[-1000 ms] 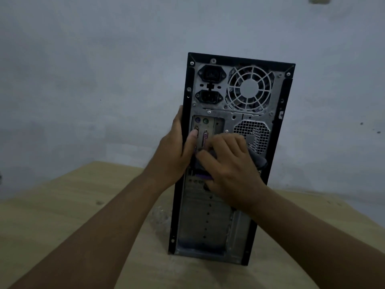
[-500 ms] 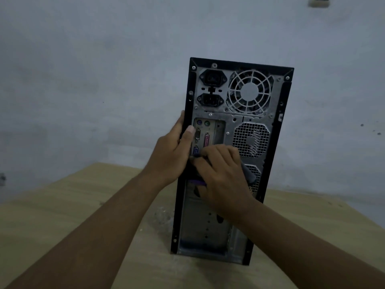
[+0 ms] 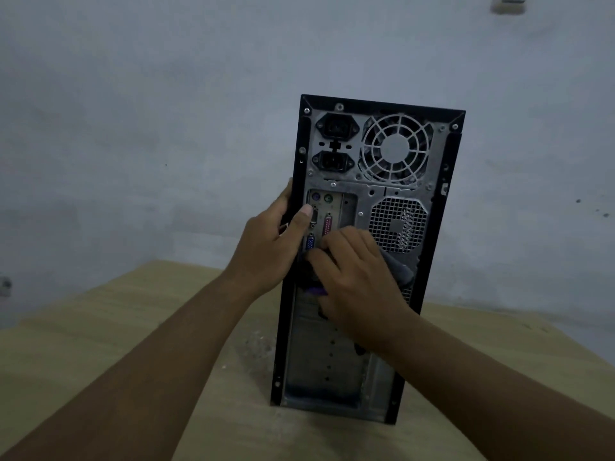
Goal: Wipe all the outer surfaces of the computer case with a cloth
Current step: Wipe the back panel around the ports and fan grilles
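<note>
A black computer case [image 3: 372, 181] stands upright on the wooden table [image 3: 100, 327], its grey rear panel with sockets, ports and a fan grille facing me. My left hand [image 3: 269, 247] grips the case's left edge at mid-height, thumb lying over the port area. My right hand [image 3: 356, 281] presses a dark grey cloth [image 3: 401, 271] against the middle of the rear panel; most of the cloth is hidden under the hand, with a fold sticking out to the right.
A pale blue-grey wall stands close behind the table. Some pale dust or crumbs [image 3: 258, 347] lie on the tabletop just left of the case's base. A small wall fitting [image 3: 509, 3] shows at the top right.
My right hand with the cloth has slid down the rear panel, uncovering the ports it covered before. My left hand keeps its grip on the case's left edge.
</note>
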A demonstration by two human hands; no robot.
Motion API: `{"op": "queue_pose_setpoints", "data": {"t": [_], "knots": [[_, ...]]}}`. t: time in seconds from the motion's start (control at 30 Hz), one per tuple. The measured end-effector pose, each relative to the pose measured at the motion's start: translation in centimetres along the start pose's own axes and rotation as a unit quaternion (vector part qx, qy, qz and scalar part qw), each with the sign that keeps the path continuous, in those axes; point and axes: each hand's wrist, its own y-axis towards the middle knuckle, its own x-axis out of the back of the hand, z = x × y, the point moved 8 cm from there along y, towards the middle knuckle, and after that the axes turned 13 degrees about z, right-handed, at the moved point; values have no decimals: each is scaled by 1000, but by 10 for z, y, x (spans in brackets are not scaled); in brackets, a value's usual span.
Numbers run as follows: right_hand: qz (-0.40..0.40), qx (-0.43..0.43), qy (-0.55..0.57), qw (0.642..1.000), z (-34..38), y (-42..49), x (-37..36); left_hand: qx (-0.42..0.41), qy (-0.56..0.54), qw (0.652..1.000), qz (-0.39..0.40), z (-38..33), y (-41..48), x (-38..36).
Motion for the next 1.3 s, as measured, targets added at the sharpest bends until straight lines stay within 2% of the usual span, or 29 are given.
{"op": "queue_pose_setpoints", "data": {"t": [0.23, 0.37, 0.53, 0.67, 0.73, 0.8, 0.9, 0.97, 1.13, 1.2, 1.3], "knots": [[-70, -121, 64, 988, 2, -5, -11, 4, -66, 997, -36, 9, 3, 6], [-98, -148, 96, 979, 3, -9, -13, -4, -90, 995, -36, 10, 4, 8], [-91, -163, 147, 971, 2, -9, -15, -6, -118, 992, -35, 16, 5, 9], [-111, -217, 215, 946, -5, -4, -11, -8, -136, 990, -28, 14, 6, 6], [-121, -237, 213, 940, -3, -1, -10, -11, -138, 990, -25, 12, 6, 6], [-108, -210, 163, 958, 2, 0, -10, -9, -136, 990, -21, 12, 6, 6], [-56, -105, 93, 989, 9, -6, -14, -2, -131, 991, -23, 14, 6, 7], [-26, -57, 78, 995, 8, -7, -13, 3, -132, 991, -30, 13, 5, 8], [-97, -137, 116, 979, -20, 21, 16, 10, -121, 992, -37, 10, 3, 6], [-110, -128, 86, 982, -20, 31, 20, 14, -120, 992, -43, 10, 3, 7], [-103, -66, 54, 991, -16, 24, 14, 11, -123, 992, -37, 8, 3, 8]]}}
